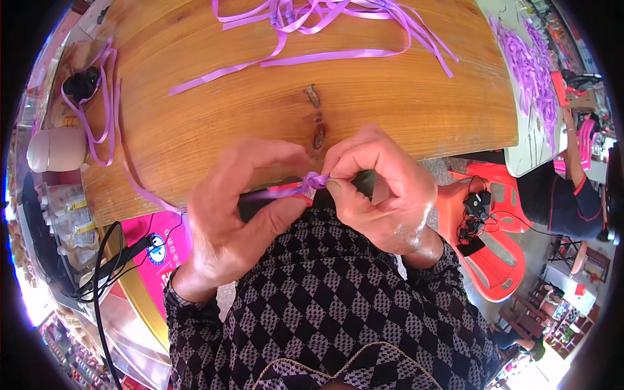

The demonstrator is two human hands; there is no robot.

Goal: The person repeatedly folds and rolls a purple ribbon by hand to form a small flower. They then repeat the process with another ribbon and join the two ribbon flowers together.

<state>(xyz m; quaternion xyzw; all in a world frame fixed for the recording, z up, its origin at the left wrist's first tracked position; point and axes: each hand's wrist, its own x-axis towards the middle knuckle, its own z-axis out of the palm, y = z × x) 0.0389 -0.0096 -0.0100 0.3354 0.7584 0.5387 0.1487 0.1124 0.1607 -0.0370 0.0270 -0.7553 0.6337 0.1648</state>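
Between my hands, just off the table's near edge, is a purple ribbon [285, 193] with a bunched knot [314, 181] in it. My right hand [385, 192] pinches the ribbon at the right side of the knot, between thumb and forefinger. To the left of the knot, my left hand [237, 211] is slightly blurred, its thumb and forefinger spread apart around the ribbon with a gap to the knot. The ribbon passes behind that hand, and a length [151, 197] trails from it up the table's left side. Whether the left hand's lower fingers touch the ribbon is hidden.
More purple ribbons [318, 25] lie loosely at the far side of the wooden table [214, 123]. A ribbon pile [530, 71] covers a white table at right. Red plastic chairs [497, 260] hold dark cabled items. A person [562, 195] is at far right. Black cables [97, 286] hang at left.
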